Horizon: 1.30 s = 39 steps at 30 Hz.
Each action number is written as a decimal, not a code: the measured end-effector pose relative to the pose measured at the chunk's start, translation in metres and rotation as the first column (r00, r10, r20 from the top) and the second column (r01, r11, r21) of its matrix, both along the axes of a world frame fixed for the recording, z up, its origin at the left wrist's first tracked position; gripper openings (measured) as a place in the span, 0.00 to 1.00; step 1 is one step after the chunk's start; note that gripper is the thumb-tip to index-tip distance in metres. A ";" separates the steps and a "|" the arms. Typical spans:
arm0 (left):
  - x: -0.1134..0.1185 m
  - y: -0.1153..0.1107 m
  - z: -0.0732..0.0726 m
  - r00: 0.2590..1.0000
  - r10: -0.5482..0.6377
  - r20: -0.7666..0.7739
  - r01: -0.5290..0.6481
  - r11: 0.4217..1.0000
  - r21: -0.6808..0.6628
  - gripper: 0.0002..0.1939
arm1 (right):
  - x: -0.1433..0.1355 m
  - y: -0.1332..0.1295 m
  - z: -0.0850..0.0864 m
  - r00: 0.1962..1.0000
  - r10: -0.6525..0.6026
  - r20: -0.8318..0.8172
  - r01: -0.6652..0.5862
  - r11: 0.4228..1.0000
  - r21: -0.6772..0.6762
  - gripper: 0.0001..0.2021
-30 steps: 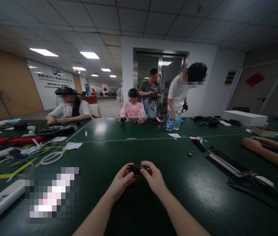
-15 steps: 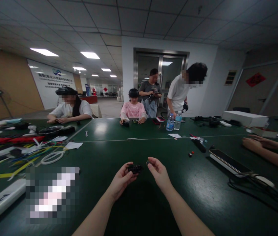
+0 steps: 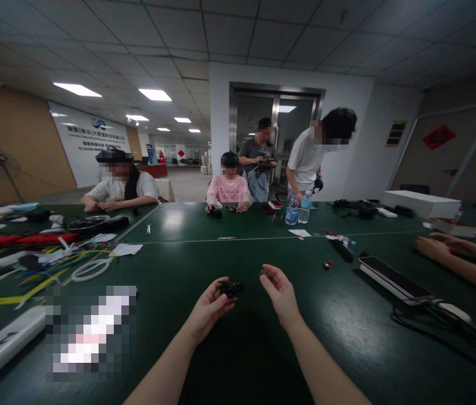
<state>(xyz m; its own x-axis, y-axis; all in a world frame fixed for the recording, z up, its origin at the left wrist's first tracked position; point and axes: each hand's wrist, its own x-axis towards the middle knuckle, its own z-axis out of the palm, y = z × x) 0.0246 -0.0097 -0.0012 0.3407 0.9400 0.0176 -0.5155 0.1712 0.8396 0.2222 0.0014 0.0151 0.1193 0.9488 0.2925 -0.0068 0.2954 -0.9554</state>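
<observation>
Over the near middle of the table, my left hand [image 3: 211,305] is closed around a small black object [image 3: 232,289], which looks like a device or a toy part; its exact kind does not show. A short way to the right, my right hand [image 3: 279,292] pinches a tiny dark piece [image 3: 262,273] between thumb and fingertips. That piece is too small to name. A gap of bare green tabletop lies between the two hands, and they do not touch.
On the green table [image 3: 187,259], a white power strip [image 3: 5,349] and tangled cables [image 3: 90,270] lie left. To the right are a phone-like slab [image 3: 393,279] and a co-worker's hands [image 3: 435,246]. Two water bottles [image 3: 299,209] stand farther back, near several people.
My right hand has moved a little to the right, away from the black object, with the tiny piece still pinched. My left hand has stayed nearly in place.
</observation>
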 end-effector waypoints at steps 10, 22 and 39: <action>0.001 0.002 -0.003 1.000 -0.004 0.004 0.004 1.000 0.008 0.21 | -0.003 0.003 -0.002 0.995 0.039 0.093 -0.034 0.998 -0.054 0.14; 0.002 0.003 -0.008 0.999 -0.051 -0.004 0.051 0.998 0.032 0.21 | -0.022 -0.010 0.000 0.931 0.116 0.347 -0.132 0.991 0.025 0.12; 0.002 0.006 -0.010 0.999 -0.030 0.031 0.030 1.000 0.003 0.16 | -0.027 -0.013 -0.011 0.845 0.128 0.519 -0.164 0.986 0.024 0.18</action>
<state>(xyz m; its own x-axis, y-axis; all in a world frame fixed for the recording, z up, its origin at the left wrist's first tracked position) 0.0270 -0.0039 -0.0109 0.3677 0.9294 0.0313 -0.5359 0.1842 0.8239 0.1948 -0.0120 0.0045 -0.2042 0.9201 0.3342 0.4321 0.3910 -0.8126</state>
